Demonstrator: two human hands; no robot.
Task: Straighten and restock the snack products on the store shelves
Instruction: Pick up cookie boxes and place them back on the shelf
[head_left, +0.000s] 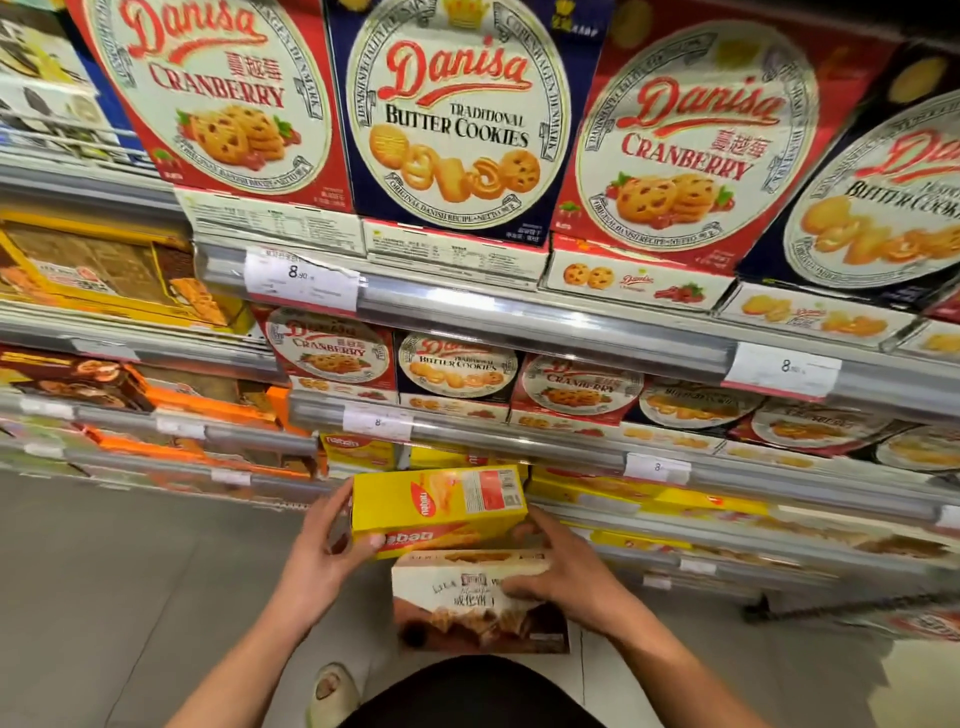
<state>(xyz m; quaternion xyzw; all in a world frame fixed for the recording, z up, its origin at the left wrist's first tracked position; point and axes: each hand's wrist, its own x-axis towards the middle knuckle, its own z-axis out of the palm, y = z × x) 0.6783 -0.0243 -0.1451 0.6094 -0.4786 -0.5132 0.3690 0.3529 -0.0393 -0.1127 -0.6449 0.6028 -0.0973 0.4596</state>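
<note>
Far, filling upper view: shelves (545, 317) stacked with Danisa cookie boxes (457, 114), red cranberry and blue butter kinds alternating. Near centre, low: yellow wafer box (441, 506) held in front of lowest yellow row, above brown-and-white snack box (478, 603). Left hand (317, 556) clasped on yellow box's left end. Right hand (561, 571) spread over brown-and-white box's right top, fingers touching yellow box's underside.

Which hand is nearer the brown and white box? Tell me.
Right. The right hand rests on the brown and white box; the left hand holds the yellow box above it, apart from it.
</note>
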